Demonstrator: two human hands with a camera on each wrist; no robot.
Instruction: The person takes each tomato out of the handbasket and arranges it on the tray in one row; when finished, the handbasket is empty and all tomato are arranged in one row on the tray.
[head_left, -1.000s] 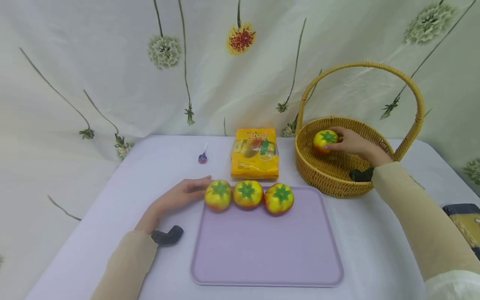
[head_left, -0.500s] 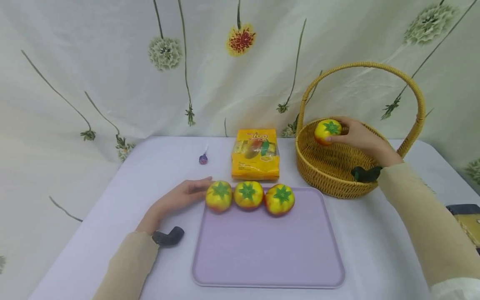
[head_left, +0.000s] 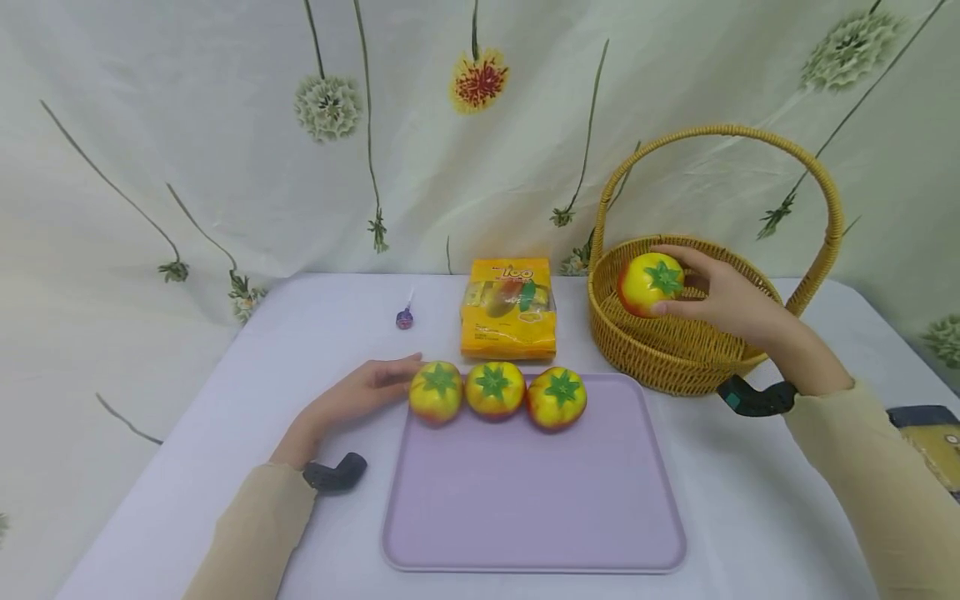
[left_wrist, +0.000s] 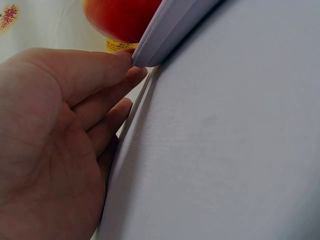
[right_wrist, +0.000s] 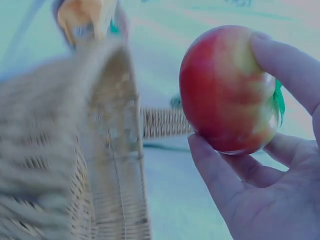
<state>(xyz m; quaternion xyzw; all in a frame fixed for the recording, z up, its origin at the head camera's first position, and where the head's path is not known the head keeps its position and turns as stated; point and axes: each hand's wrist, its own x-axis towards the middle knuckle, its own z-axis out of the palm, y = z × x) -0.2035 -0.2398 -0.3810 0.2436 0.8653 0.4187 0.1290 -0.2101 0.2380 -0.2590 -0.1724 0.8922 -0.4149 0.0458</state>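
My right hand point(head_left: 723, 293) holds a yellow-and-red toy fruit point(head_left: 647, 285) with a green star-shaped leaf top, just over the wicker basket point(head_left: 637, 354). In the right wrist view the thumb and fingertips grip this fruit point(right_wrist: 225, 90) beside the basket's wall point(right_wrist: 45, 150). My left hand point(head_left: 360, 392) is at the far left corner of the light purple tray point(head_left: 532, 508). The left wrist view shows its thumb point(left_wrist: 105, 67) and a finger pinching the tray's rim. Three similar fruits stand in a row along the tray's far edge: left point(head_left: 437, 392), middle point(head_left: 495, 390) and right point(head_left: 557, 398).
Behind the tray stands a yellow snack bag point(head_left: 510, 321). A purple lollipop point(head_left: 405, 318) lies to its left. The basket's tall handle point(head_left: 720, 131) arches above the right hand. At the far right edge is a dark-and-yellow object point(head_left: 930, 433), partly cut off. A flowered cloth hangs behind.
My right hand has lifted the fruit from inside the basket and brought it nearer, with the wrist now outside the basket's near rim. The left hand and the three tray fruits have stayed put.
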